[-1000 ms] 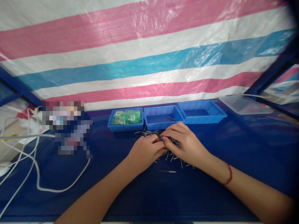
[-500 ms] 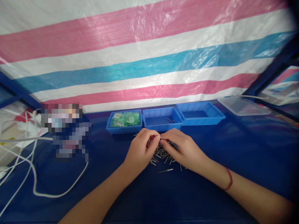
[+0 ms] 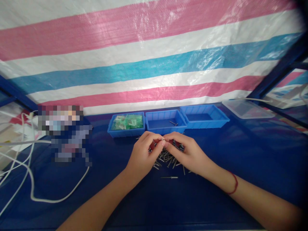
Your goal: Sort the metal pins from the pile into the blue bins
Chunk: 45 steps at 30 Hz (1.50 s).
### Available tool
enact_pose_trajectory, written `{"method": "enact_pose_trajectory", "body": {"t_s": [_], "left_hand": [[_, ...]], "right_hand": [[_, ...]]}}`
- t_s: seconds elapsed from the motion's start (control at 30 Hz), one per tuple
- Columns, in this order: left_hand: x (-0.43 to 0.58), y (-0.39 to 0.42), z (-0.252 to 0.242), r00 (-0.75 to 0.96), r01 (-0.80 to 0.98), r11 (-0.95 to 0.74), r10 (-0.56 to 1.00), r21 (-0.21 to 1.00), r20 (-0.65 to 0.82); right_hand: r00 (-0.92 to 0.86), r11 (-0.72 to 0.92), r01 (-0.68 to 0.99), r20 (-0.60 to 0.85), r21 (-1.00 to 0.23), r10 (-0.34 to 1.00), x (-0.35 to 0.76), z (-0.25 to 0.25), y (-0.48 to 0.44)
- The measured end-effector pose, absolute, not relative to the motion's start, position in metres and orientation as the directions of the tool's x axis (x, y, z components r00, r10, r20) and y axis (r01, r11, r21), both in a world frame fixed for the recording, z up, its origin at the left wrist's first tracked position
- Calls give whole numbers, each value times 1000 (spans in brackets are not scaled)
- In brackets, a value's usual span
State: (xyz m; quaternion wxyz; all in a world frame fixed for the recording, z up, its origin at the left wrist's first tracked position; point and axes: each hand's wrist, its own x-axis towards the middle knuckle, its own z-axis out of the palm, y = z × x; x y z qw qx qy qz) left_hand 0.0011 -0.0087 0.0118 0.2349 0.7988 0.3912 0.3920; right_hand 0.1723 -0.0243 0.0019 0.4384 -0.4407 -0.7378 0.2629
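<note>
My left hand (image 3: pixel 148 150) and my right hand (image 3: pixel 187 150) meet fingertip to fingertip over a pile of thin metal pieces. Thumbs and forefingers of both hands are pinched together around a small metal piece (image 3: pixel 163 139), apparently a blind rivet; only a pale bit of it shows. Below them, the loose pile (image 3: pixel 166 158) of rivets and similar pins is partly covered by the hands. In front of the pile lies a single blind rivet (image 3: pixel 169 177), with a thin stem and a thicker, lighter body.
Behind the hands stand a blue bin (image 3: pixel 113 132) with green packets, a middle blue bin (image 3: pixel 154 123) with a few metal pins, and a right blue bin (image 3: pixel 204 117). A clear plastic lid (image 3: pixel 247 109) lies far right. White cables (image 3: pixel 45 201) loop across the left.
Both hands stay pinched together above the pile, their fingertips drawn a little closer. The whole view has shifted slightly.
</note>
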Motion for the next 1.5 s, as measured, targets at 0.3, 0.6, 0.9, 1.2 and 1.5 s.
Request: {"method": "enact_pose_trajectory", "body": {"t_s": [0.3, 0.6, 0.9, 1.2, 1.5], "left_hand": [[1, -9, 12, 377, 431, -588, 807, 685, 455], [0, -7, 8, 438, 421, -583, 802, 695, 407], [0, -7, 4, 391, 474, -545, 834, 691, 390], [-3, -3, 5, 483, 569, -608, 792, 554, 374], [-8, -6, 12, 675, 637, -712, 700, 295, 233]], "right_hand": [[-134, 446, 363, 428, -818, 894, 173, 3, -24], [-84, 440, 251, 433, -862, 897, 174, -3, -22], [-79, 556, 429, 583, -712, 808, 181, 1, -15], [-138, 429, 868, 710, -249, 691, 212, -3, 34], [-171, 532, 789, 723, -306, 669, 206, 5, 7]]}}
